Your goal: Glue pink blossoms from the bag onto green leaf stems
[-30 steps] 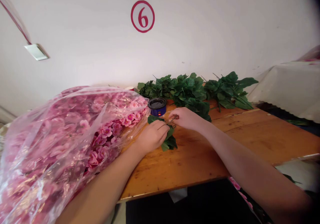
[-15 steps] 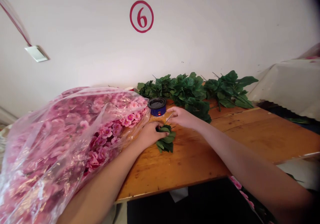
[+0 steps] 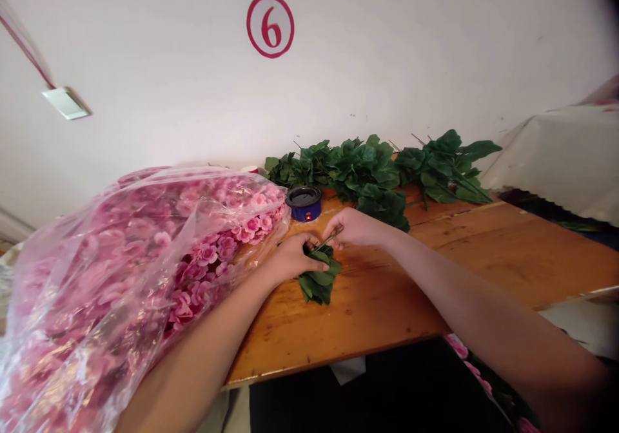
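Observation:
My left hand (image 3: 296, 257) is closed around a small bunch of green artificial leaves (image 3: 319, 283), which hangs down below the fingers over the table. Thin brown stems stick up from the bunch toward the right. My right hand (image 3: 352, 228) pinches these stems (image 3: 327, 238) near their tips, just right of the left hand. Behind both hands stands a small blue pot (image 3: 304, 203) with a black top and a red light on its front.
A big clear plastic bag of pink artificial flowers (image 3: 130, 278) covers the left side. Piles of green leaves (image 3: 367, 169) lie along the wall on the wooden table (image 3: 464, 252). A white-covered surface (image 3: 565, 156) stands at far right.
My right hand has come slightly lower and its fingers have closed on the stems. The leaf bunch in my left hand has dropped a little. The view has shifted slightly.

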{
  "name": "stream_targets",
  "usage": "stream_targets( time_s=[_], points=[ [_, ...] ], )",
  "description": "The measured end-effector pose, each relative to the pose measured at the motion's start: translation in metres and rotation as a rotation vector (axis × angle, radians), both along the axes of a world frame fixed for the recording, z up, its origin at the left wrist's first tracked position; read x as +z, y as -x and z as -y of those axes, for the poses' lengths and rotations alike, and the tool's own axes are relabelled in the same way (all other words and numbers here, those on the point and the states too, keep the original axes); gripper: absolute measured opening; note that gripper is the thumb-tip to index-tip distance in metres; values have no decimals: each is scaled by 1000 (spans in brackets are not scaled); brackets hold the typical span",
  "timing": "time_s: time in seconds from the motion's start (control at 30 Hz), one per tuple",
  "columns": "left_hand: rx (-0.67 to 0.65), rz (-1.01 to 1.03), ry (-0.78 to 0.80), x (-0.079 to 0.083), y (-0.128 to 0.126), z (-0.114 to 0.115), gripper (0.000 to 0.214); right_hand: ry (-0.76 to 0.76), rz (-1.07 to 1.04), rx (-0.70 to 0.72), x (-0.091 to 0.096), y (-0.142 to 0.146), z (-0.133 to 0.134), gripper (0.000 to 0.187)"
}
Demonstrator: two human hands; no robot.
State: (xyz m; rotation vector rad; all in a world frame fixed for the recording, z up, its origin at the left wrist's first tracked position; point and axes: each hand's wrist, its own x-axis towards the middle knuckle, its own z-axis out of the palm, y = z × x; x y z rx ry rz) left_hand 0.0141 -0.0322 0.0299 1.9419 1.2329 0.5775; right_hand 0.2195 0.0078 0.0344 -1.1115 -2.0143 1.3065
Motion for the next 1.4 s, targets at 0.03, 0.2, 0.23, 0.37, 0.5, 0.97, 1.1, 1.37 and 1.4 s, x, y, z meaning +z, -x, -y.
stream_targets(
  time_s=[0.03, 0.2, 0.23, 0.37, 0.5, 0.97, 1.1, 1.37, 1.4],
  points=[
    [-13, 11, 11, 1, 0, 1, 50, 21, -58, -32, 1, 2, 1, 18],
    [-30, 26, 12, 1, 1, 1, 50, 162, -382, -234, 0, 14, 7, 15],
    [-16, 26, 5, -1, 1, 0, 49, 194, -429, -241, 0, 17, 8, 17],
    [55, 83, -34, -6, 2, -7, 37, 279, -604, -178, 2, 23, 16, 22],
    [115, 147, -55, -5, 2, -11, 31, 249, -728, -243, 8, 26, 20, 27],
    [186, 243, -168, 6, 1, -3, 23, -61, -191, -51, -7, 34, 24, 30],
    [138, 309, -155, 5, -3, 1, 25, -81, -197, -48, -14, 37, 22, 28],
    [96, 337, -183, 7, -5, 4, 32, -78, -170, -49, -13, 38, 22, 23],
    [95, 328, -185, 7, -6, 5, 31, -67, -164, -45, -13, 38, 22, 23]
  ],
)
